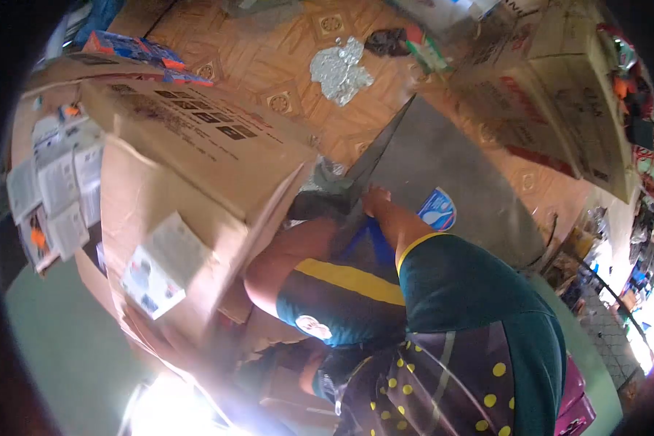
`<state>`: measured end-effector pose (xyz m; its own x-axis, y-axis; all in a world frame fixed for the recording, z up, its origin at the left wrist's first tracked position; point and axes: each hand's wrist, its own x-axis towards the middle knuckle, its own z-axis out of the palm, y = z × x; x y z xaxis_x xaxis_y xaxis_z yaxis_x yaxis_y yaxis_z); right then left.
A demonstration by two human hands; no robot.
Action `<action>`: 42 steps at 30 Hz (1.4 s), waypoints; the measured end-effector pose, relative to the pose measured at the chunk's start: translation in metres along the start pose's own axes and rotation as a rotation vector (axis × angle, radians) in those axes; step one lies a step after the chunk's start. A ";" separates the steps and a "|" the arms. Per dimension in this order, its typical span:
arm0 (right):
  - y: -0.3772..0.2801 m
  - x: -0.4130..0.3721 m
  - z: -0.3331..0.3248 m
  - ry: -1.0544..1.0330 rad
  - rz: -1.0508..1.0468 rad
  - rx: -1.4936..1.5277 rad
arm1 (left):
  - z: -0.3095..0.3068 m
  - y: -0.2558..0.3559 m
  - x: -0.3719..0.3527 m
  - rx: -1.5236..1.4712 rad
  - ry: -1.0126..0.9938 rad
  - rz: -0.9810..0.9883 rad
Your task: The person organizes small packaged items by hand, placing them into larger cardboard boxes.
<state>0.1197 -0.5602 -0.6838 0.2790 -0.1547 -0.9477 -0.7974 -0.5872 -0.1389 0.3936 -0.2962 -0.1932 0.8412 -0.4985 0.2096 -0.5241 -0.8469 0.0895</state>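
Observation:
My right hand (376, 200) is closed at the near left edge of a large dark grey sheet (458, 167). A round blue and white sticker (437, 209) is on the sheet's surface. Along the hand's left side, the sheet's edge stands up in a narrow dark fold. Beneath the forearm is my bent knee (269, 269), in shorts with a yellow stripe. Part of what looks like my left arm (312, 370) shows low in the picture, beside the dotted shirt; my left hand is out of sight.
A big cardboard box (196, 160) stands close on the left, with a white printed packet (166, 265) on its side. Another cardboard box (559, 102) is at the upper right. Crumpled silver foil (340, 71) lies on the patterned floor (269, 43). Bright glare fills the bottom left.

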 end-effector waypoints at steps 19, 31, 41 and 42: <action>-0.086 0.068 0.000 0.131 0.128 0.486 | 0.001 0.051 0.007 0.058 -0.041 -0.115; 0.050 -0.054 -0.156 0.668 -0.182 0.505 | 0.006 0.022 0.001 0.000 0.009 -0.084; 0.204 -0.454 -0.325 1.664 -0.713 1.007 | 0.008 0.018 0.005 -0.043 0.008 -0.252; 0.242 -0.470 -0.348 1.828 -0.756 0.946 | 0.009 0.016 0.006 -0.066 0.018 -0.254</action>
<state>-0.0185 -0.9058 -0.1723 0.1773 -0.8504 0.4953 -0.1198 -0.5182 -0.8468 0.3921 -0.3145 -0.1996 0.9447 -0.2675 0.1896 -0.3045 -0.9304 0.2042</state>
